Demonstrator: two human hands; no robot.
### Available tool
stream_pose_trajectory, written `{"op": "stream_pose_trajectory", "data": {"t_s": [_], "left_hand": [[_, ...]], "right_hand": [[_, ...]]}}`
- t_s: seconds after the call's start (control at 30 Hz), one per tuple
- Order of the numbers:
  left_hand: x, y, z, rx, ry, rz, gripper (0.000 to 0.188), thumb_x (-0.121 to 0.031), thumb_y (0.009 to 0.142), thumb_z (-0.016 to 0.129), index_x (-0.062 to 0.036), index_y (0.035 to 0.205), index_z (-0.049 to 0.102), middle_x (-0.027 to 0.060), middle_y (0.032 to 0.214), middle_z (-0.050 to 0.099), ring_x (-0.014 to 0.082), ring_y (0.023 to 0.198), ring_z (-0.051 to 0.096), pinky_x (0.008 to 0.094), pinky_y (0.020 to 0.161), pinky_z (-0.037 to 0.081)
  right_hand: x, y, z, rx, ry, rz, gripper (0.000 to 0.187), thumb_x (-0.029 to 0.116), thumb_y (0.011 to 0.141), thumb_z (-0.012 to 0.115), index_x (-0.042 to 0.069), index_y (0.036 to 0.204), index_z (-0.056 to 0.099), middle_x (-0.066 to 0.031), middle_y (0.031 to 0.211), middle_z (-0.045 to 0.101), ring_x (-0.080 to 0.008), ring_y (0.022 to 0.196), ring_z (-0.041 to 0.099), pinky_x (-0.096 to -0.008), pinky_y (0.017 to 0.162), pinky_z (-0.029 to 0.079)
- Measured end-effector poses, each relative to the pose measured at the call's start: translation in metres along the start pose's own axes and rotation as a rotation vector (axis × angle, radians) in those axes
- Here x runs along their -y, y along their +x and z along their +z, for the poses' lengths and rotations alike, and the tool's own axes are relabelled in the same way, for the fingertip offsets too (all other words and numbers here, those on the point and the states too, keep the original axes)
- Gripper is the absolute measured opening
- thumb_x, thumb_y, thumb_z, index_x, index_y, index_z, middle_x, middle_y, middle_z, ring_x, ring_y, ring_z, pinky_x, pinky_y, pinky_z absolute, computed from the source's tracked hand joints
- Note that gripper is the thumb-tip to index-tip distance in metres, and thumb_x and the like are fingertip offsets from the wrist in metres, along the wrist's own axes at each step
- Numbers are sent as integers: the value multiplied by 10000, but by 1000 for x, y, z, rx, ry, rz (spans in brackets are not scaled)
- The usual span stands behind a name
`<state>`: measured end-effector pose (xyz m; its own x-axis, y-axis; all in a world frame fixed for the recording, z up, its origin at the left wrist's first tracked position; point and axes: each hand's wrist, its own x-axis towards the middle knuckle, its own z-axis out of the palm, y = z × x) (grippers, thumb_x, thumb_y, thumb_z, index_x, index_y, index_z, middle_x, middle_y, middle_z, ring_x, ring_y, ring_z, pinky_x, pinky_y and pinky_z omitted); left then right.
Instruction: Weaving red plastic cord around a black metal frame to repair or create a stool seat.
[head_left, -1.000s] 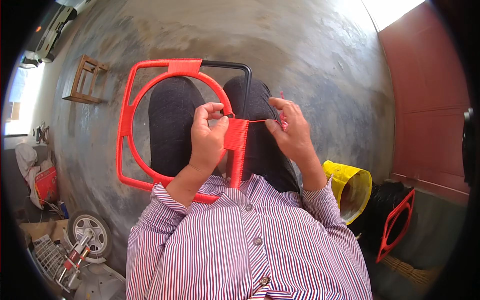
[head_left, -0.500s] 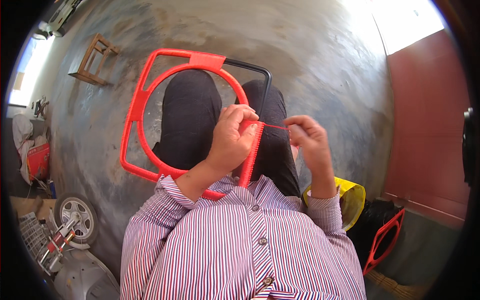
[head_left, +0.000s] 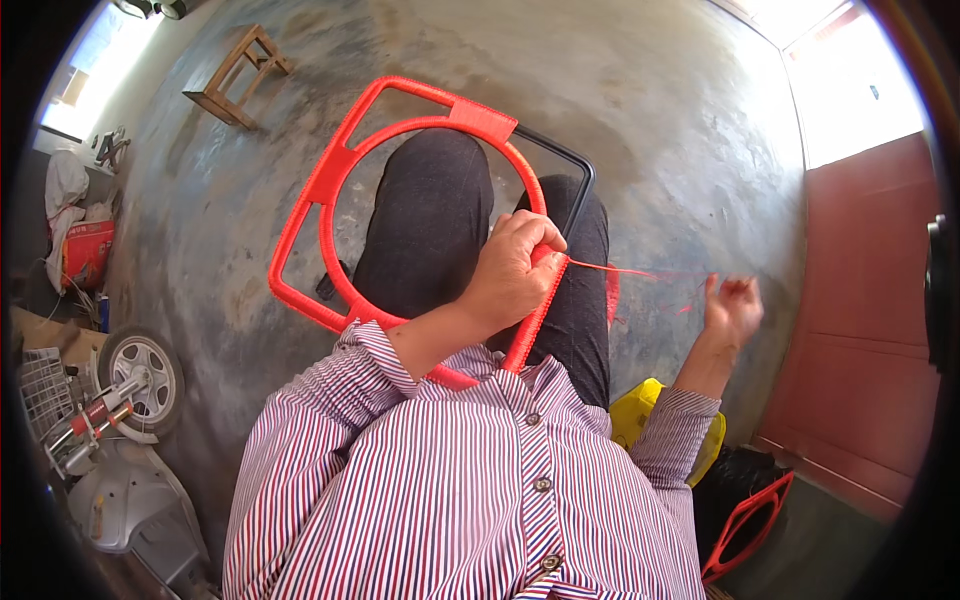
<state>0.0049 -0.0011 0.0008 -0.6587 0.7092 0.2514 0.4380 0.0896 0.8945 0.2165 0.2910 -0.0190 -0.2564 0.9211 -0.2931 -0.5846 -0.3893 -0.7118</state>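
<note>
1. Room: smooth grey floor, wooden stool upper left, maroon panel at right.
2. Red-wrapped frame lies across the 2 thighs, left knee showing through its ring, near edge close to the striped shirt. 1 corner is bare black tube.
3. Left hand: closed, thumb and fingers pinching the wrapped side just below the bare section.
4. Right hand: out to the right, well apart from the frame, fingers look partly curled. Motion blur; can't tell how far open, or if it has the cord, which runs toward it from the pinch.
5. Handling, my read: frame stiff, fairly light, not fragile. Bare tube probably slick. Cord soft, thin, could slip or loosen.
6. Best hold: wrapped side, thumb over the end wraps; cord wants steady tension.
</note>
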Motion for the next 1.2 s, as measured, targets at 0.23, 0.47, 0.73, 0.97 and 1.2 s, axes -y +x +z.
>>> {"op": "stream_pose_trajectory", "data": {"t_s": [0.23,0.47,0.73,0.97,1.2], "left_hand": [[15,0,7,58,108,93,103,-20,785,670,-57,870,626,71,962,619,281,928,543,376,868,444],[7,2,1,24,63,73,67,-15,809,649,-43,858,613,71,925,618,266,900,547,369,854,452],[6,5,3,-12,-49,57,86,26,812,624,-42,864,631,79,924,653,251,897,578,352,840,470],[6,-4,0,4,-221,-141,145,18,907,564,-45,1027,615,49,1065,619,90,832,549,248,768,484],[-22,2,-2,53,-74,227,253,-2,799,673,-29,1043,610,101,979,610,227,868,610,324,760,484]], "right_hand": [[-51,-165,131,1173,-987,-65,180,104,920,512,54,1032,644,-88,824,651,-231,771,632,-371,762,496],[-2,-111,62,505,-521,97,133,43,907,535,-27,990,612,27,622,462,-48,548,374,-229,575,403],[1,-111,73,557,-824,3,155,35,910,534,-38,1015,620,30,656,495,-53,579,423,-223,567,371],[-23,-117,92,753,-847,102,138,39,912,569,-39,993,649,14,719,557,-52,616,472,-211,542,378],[-49,-145,116,989,-969,93,130,37,919,571,-15,1008,649,-8,779,614,-74,672,551,-226,607,455]]}}
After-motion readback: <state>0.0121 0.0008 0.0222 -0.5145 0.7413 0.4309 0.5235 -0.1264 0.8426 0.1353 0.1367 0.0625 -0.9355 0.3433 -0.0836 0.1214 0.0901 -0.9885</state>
